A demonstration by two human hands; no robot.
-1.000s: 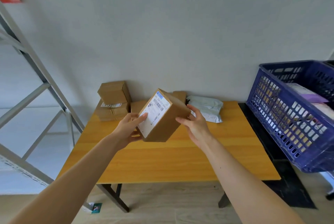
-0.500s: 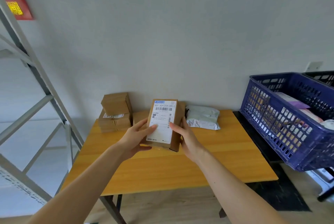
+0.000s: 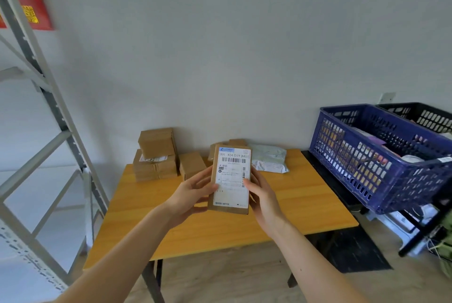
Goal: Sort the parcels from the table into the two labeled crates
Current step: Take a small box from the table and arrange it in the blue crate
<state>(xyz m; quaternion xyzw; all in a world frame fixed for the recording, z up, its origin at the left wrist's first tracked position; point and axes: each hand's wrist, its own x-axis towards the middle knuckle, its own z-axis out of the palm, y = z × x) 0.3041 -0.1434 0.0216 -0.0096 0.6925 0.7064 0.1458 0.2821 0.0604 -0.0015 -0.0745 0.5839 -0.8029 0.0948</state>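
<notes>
I hold a brown cardboard parcel (image 3: 231, 180) upright above the wooden table (image 3: 300, 205), its white shipping label facing me. My left hand (image 3: 190, 195) grips its left side, thumb on the label. My right hand (image 3: 263, 198) grips its right side. At the table's back left stands a stack of cardboard boxes (image 3: 155, 154), with a small box (image 3: 192, 168) beside it. A grey poly mailer (image 3: 269, 161) lies at the back. A blue crate (image 3: 381, 156) with parcels inside sits to the right, a black crate (image 3: 425, 117) behind it.
A grey metal shelving frame (image 3: 49, 112) rises at the left. The crates rest on a black stand (image 3: 420, 231) right of the table. A dark mat (image 3: 354, 251) lies on the floor below. A white wall is close behind the table.
The parcel was turned from tilted to upright, so the label now faces me squarely. Both hands shifted along its sides. My view rose and moved left.
</notes>
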